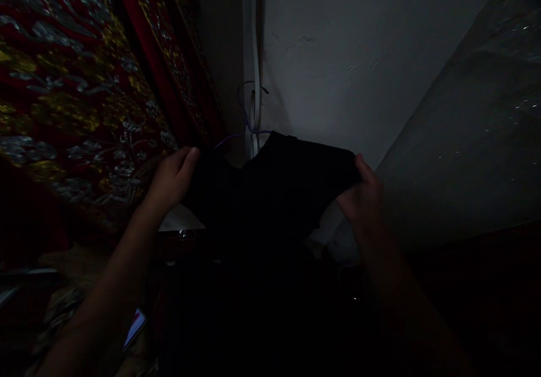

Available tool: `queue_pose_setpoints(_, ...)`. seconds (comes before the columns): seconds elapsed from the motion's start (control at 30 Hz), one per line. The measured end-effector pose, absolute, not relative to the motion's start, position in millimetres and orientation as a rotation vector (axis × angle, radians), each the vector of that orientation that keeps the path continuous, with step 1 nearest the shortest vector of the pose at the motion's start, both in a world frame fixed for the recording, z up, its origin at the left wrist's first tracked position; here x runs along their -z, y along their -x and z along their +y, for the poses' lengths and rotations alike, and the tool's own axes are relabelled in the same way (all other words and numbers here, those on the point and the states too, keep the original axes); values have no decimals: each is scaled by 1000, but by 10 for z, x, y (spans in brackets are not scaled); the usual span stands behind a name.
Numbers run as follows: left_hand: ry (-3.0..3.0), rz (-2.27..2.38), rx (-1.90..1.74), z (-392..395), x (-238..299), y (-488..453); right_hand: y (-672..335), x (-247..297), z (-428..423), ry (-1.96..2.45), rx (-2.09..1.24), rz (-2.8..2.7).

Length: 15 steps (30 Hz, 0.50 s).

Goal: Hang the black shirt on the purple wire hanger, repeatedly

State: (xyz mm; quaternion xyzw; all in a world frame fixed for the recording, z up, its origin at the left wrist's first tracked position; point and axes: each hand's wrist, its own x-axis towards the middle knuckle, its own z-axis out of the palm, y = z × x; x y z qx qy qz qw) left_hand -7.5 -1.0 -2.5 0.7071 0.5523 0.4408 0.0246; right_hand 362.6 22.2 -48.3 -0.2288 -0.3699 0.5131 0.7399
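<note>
Against the pale wall point(359, 44): red-and-gold embroidered cloth point(71, 84) hanging at left; grey sheeting point(477, 129) slanting at right. At centre, black garment point(274, 185), raised and drawn taut between both hands, apparently to spread it flat. The left hand point(171, 181) pinches one edge; the right hand point(364, 199) clutches the other, fingers closed on fabric. Behind it, a purple cord point(249, 123).

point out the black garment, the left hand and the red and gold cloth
black garment point(274, 185), head view, middle of the held-up fabric
left hand point(171, 181), head view, back of the hand
red and gold cloth point(63, 84), head view, embroidered face
</note>
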Motion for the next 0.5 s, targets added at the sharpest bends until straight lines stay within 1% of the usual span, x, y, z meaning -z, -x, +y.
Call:
queue_pose_setpoints(0.17,-2248,1685,-1368,183,-115,-146,-3489,28,54,460,-1048,-1094)
queue_pose_setpoints(0.23,-2230,1638,-1343,219,-131,-163,-3383,-25,-112,438,-1122,-1302)
queue_pose_setpoints(0.33,-2192,1416,-1296,99,-135,-182,-3280,88,-333,354,-1241,-1776)
queue_pose_setpoints(0.4,-2259,1216,-1269,-76,-145,-240,-3220,279,-382,446,-1109,-2044)
queue_pose_setpoints(0.5,-2436,874,-1237,-359,-191,-434,-3029,654,-304,754,-642,-2120)
